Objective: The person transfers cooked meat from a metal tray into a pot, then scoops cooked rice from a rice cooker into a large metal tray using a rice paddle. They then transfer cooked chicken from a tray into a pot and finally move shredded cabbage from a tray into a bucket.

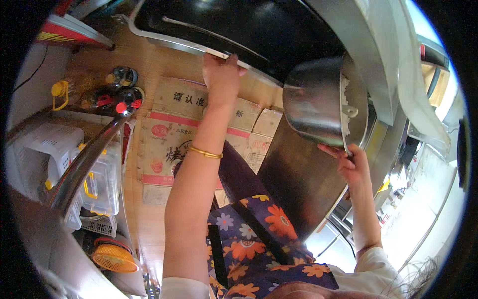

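Observation:
My left hand (224, 73) reaches up and has its fingers curled on the metal edge of a glossy black panel (239, 26). A gold-coloured bangle (205, 152) circles that wrist. My right hand (351, 162) grips a deep stainless-steel pot (315, 99) at its rim or handle, with fingers under its side. The pot looks tilted, its mouth facing right. White food, perhaps rice (346, 106), shows inside, along with a pale handle-like piece (351, 111). The pot is close to the panel's right end; whether they touch I cannot tell.
Flattened printed cardboard (160, 134) lies on the wood-look floor. To the left are dark bottles (129, 102), a clear lidded plastic box (99, 183), a white plastic basket (48, 149) and an orange basket (115, 258). A brown surface (295, 179) runs along my right side.

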Available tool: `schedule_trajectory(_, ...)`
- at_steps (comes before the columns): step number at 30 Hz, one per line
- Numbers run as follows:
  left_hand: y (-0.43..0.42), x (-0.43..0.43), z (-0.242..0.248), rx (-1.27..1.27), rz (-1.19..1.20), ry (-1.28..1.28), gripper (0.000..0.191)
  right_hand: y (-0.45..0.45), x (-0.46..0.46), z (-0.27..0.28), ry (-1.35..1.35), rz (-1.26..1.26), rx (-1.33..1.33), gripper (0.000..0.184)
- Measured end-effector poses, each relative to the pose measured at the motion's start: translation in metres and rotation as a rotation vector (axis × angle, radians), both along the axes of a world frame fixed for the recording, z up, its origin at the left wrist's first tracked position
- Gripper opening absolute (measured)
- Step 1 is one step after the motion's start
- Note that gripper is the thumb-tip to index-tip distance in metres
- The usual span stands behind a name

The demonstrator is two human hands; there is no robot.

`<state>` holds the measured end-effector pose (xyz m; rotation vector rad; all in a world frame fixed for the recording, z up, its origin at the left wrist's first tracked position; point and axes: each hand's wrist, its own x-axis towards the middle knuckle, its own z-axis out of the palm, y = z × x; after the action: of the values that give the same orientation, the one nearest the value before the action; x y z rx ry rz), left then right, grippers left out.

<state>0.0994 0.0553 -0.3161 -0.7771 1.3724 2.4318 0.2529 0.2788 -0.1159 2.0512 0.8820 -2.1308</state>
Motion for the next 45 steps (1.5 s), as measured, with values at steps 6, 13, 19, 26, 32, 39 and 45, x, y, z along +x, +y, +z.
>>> schedule_trajectory(6,0.003,0.01,-0.011,0.14,0.015,0.063,0.026,-0.017,0.052,-0.007,-0.203,0.086,0.248,0.006)
schedule_trajectory(13,-0.01,0.019,-0.027,0.229,-0.067,0.288,0.018,-0.041,0.083,-0.018,-0.204,0.104,0.337,0.006)
schedule_trajectory(19,-0.007,0.029,-0.035,0.276,-0.117,0.286,0.021,-0.035,0.114,-0.024,-0.108,0.185,0.342,0.027)
schedule_trajectory(26,-0.003,0.041,-0.032,0.267,-0.152,0.285,0.024,-0.031,0.128,-0.024,-0.025,0.367,0.319,0.017)
schedule_trajectory(32,-0.011,0.04,-0.016,0.237,-0.162,0.177,0.026,-0.031,0.108,-0.014,-0.128,0.236,0.258,0.013)
schedule_trajectory(39,-0.035,0.019,-0.011,0.201,-0.124,0.124,0.025,-0.027,0.056,-0.001,-0.152,0.322,0.25,0.008)
schedule_trajectory(45,-0.043,0.008,-0.004,0.198,-0.125,0.033,0.019,-0.022,-0.011,-0.001,-0.089,0.372,0.177,0.014)
